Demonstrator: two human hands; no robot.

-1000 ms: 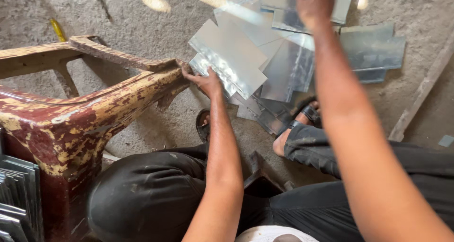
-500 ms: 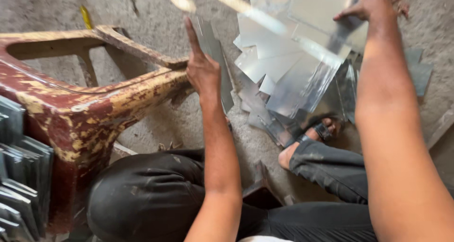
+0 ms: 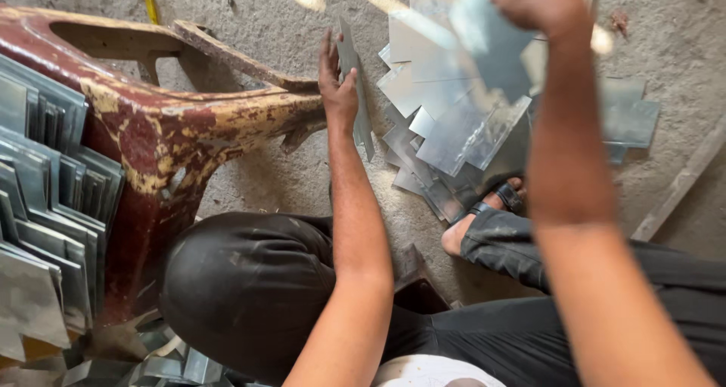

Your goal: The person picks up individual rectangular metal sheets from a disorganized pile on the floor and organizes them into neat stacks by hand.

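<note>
My left hand (image 3: 336, 80) holds a thin grey metal sheet (image 3: 355, 99) upright on its edge, next to the end of a worn red and yellow wooden frame (image 3: 189, 130). My right hand (image 3: 541, 5) is raised near the top of the view, gripping another metal sheet (image 3: 491, 43) that looks blurred. Below both hands lies a loose pile of cut metal sheets (image 3: 454, 130) on the concrete floor.
Bent metal pieces stand stacked in rows at the left edge (image 3: 45, 190). My dark-trousered knees (image 3: 242, 289) fill the lower middle, and a sandalled foot (image 3: 491, 209) rests against the pile. A wooden strip (image 3: 681, 183) lies at the right.
My left hand lifted one sheet off the pile and stood it on edge beside the wooden frame. My right hand rose with its sheet, and the view shifted right.
</note>
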